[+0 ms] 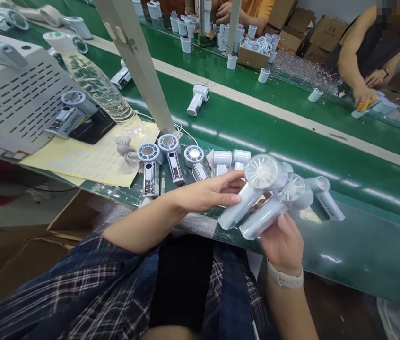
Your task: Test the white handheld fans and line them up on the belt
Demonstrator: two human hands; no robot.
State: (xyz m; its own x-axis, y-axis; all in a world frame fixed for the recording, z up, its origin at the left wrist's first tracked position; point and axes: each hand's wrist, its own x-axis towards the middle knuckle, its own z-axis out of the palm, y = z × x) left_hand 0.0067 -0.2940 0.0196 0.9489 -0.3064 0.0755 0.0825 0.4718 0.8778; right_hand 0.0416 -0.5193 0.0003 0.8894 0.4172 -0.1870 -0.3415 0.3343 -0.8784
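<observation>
Your right hand (281, 241) grips two pale handheld fans at once, fingers wrapped around both handles from below. The nearer fan (247, 193) shows its round bladed face toward you; the second fan (278, 205) lies just behind it, handles roughly side by side and touching. Your left hand (210, 191) reaches across to them with the fingers mostly straight and only loosely curved, the fingertips resting on the nearer fan's handle just under its head; it grasps nothing fully.

Take the white slanted post (139, 61) as your landmark. The two held fans hover well to the right of its foot, over the near edge of the green surface (363, 245). A third fan (326, 198) lies flat on the surface just beyond them. Just below the post's foot, a row of fan bodies (171, 158) lies close to the near edge, with a crumpled cloth (127, 148) and a yellow sheet (90, 160) to its left. A clear plastic bottle (93, 80) lies left of the post. Behind the post, the green belt (256, 123) carries a single fan (197, 99), with open room around it. Across the belt, another person's hand (363, 94) works at the far edge.
</observation>
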